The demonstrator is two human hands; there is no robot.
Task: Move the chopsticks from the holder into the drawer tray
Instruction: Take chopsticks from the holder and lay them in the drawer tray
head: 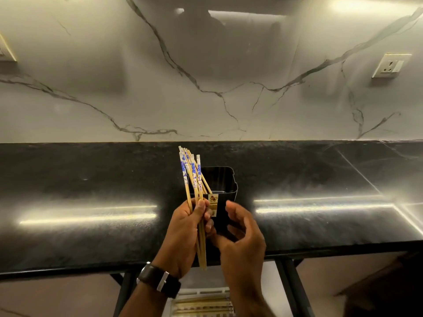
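Observation:
My left hand (183, 234) grips a bundle of several wooden chopsticks (193, 179) with blue and white patterned tops, held upright just left of the black holder (223, 179). The holder stands on the black countertop (80, 202) and has a small label on its front. The lower ends of the chopsticks stick out below my left fist. My right hand (240, 239) is in front of the holder, fingers curled and apart, holding nothing. Below the counter edge, a pale drawer tray (203, 303) shows between my arms, with several chopsticks lying in it.
A marble wall rises behind the counter, with a socket plate (389, 66) at the right and a switch plate (6, 52) at the far left. Black frame legs (290, 287) stand under the counter. A dark shape (384, 291) sits at the lower right.

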